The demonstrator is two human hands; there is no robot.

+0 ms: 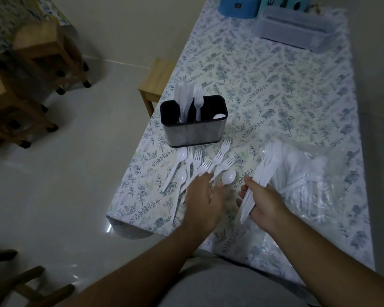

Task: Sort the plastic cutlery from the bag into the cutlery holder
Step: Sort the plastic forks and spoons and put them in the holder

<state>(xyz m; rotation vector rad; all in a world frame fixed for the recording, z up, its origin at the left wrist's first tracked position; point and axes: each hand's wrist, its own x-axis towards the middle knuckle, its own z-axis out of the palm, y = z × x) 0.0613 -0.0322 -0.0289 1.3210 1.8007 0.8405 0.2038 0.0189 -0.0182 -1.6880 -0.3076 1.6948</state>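
- Table (275,89), floral cloth; holder is the landmark, standing near the left edge.
- Bag (308,173), clear plastic, right of the holder and nearer the person, with cutlery inside.
- Holder (193,122), four slots: knives and forks upright in the middle two, a spoon bowl showing in the right one, left one looks empty.
- Loose forks and spoons (200,167) fanned just in front of the holder.
- Right hand (264,202), fingers curled round a bundle of knives (264,173); carry it handles-down into the knife slot.
- Left hand (202,200), fingers spread flat over the loose handles, gripping nothing; best gather one kind at a time.
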